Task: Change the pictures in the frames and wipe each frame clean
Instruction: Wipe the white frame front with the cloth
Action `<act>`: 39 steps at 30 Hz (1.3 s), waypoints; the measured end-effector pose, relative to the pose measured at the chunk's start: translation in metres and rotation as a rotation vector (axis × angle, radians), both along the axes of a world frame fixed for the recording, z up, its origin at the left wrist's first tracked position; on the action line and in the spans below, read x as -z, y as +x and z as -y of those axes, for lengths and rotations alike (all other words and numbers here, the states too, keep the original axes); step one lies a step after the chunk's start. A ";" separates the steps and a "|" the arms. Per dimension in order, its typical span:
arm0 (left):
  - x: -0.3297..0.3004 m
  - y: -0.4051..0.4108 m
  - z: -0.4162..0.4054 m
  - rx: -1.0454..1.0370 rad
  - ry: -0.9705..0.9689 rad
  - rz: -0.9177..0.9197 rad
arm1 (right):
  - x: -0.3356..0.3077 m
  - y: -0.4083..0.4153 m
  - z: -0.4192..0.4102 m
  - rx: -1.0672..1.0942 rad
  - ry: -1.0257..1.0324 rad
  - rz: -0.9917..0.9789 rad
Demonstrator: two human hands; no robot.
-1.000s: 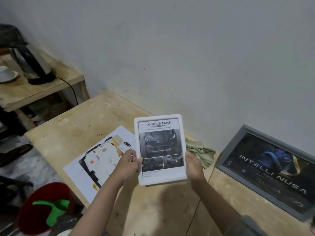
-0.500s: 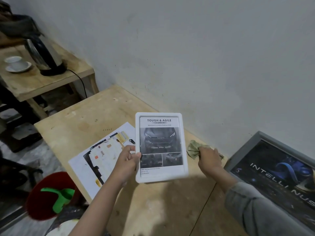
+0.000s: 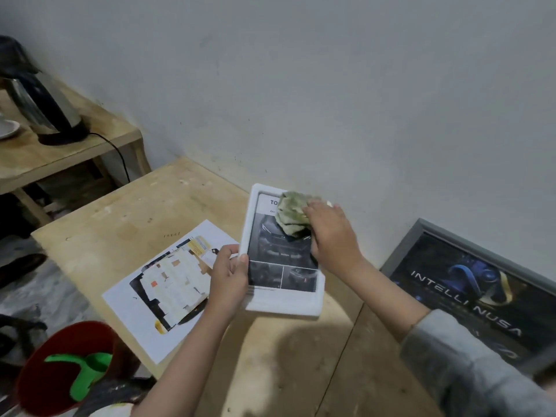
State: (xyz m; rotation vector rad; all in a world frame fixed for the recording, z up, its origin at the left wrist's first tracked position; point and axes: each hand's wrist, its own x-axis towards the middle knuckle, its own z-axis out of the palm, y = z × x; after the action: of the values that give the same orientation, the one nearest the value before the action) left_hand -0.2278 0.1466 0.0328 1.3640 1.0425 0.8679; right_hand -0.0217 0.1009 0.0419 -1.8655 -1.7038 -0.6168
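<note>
Since a moment ago our right hand [image 3: 332, 233] has carried the 1 rag [image 3: 291, 216] onto the white frame [image 3: 282, 302], pressing it there; our left hand [image 3: 230, 273] clamps the frame's left edge above the table [image 3: 126, 212]. 2 frames: the grey frame [image 3: 403, 251] leans at the right edge.

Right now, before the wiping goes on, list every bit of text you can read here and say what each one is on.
"INTELLI NUSA": on the dark poster in the grey frame leaning on the wall.
"TO": start of the heading in the white frame; the rest is hidden by the cloth in the right hand.
Small line under that heading: too blurred to read.
Loose printed sheet beside the left hand: print too small to read.
</note>
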 end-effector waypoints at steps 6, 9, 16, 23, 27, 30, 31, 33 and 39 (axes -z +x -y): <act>-0.009 0.007 0.002 -0.064 0.058 0.031 | 0.011 -0.005 0.031 0.089 -0.103 0.157; -0.011 0.009 0.001 -0.052 0.044 0.040 | 0.019 -0.012 0.058 0.030 -0.083 0.159; -0.012 0.016 0.001 -0.029 0.054 0.020 | 0.038 -0.034 0.104 -0.125 -0.241 0.022; -0.017 0.022 -0.001 -0.023 0.071 0.024 | -0.012 -0.040 0.112 -0.091 -0.562 -0.519; -0.019 0.019 -0.003 -0.005 0.100 0.010 | -0.063 -0.020 0.102 -0.041 -0.416 -0.529; -0.022 0.016 -0.004 0.016 0.120 0.003 | -0.089 0.000 0.087 0.087 -0.182 -0.264; -0.023 0.015 -0.003 0.026 0.119 0.006 | -0.092 0.006 0.081 0.116 -0.172 -0.205; -0.025 0.015 -0.001 0.038 0.084 0.045 | -0.086 0.012 0.070 0.124 -0.222 -0.072; -0.040 0.010 -0.008 -0.003 0.060 0.121 | -0.037 -0.004 0.074 0.042 -0.175 0.162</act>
State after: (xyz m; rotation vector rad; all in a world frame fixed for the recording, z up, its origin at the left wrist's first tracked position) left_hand -0.2174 0.1547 0.0729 1.3434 0.9317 0.9785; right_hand -0.0260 0.0269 0.0785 -2.0245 -1.8788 -0.6705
